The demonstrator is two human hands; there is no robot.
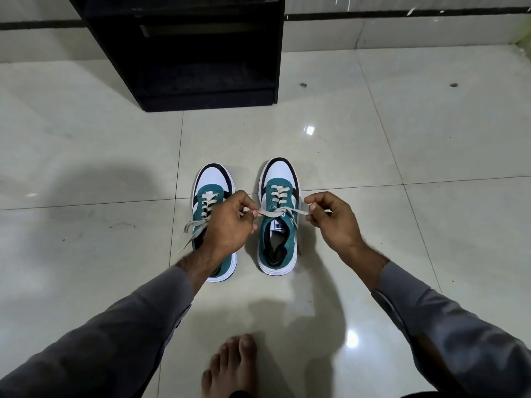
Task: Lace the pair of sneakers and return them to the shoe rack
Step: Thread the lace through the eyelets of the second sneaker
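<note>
Both sneakers look laced; our left hand (227, 222) and right hand (330, 219) each pinch an end of the right sneaker's lace (270, 213), untied; the shoe rack (201, 53) waits.

Floor tiles (373, 145) are glossy, smooth and mirror the lights. Sneakers (277, 216) look like smooth matt leather, with flat woven cloth laces (267, 213). Shoe rack (201, 53) is matt black board.

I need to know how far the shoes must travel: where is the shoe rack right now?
In the head view the black shoe rack stands at top centre against the wall, on the tiled floor just beyond the two sneakers' toes.
</note>
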